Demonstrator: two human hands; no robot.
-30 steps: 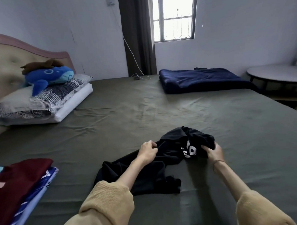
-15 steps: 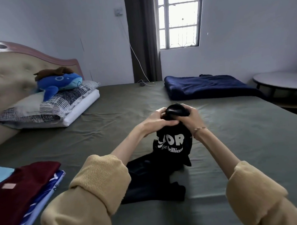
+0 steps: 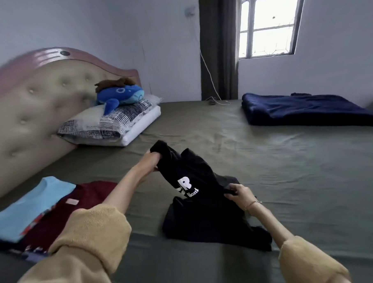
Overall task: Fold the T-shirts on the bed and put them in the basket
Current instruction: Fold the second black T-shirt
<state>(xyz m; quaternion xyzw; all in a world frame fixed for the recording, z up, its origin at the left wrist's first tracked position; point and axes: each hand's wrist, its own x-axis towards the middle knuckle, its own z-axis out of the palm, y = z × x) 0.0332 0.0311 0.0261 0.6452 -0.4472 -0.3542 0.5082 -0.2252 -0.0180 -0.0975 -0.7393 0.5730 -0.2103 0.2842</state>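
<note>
A black T-shirt (image 3: 196,196) with white lettering is partly lifted off the olive bed sheet (image 3: 289,169). My left hand (image 3: 149,163) grips one bunched corner of it, raised and pulled to the left. My right hand (image 3: 237,192) pinches another part of the fabric lower down on the right. The shirt's lower half lies crumpled on the sheet. At the left lies a pile of shirts: a maroon T-shirt (image 3: 77,206) over a light blue T-shirt (image 3: 28,210) and a patterned one. No basket shows.
A padded headboard (image 3: 30,109) stands at the left, with pillows (image 3: 116,125) and a blue plush whale (image 3: 119,96) beside it. A folded navy blanket (image 3: 303,108) lies at the far right of the bed. A cable (image 3: 213,97) hangs by the curtain.
My hands have moved apart: the left pulled its corner of the black shirt up and left, the right dropped down and right. The view has swung left.
</note>
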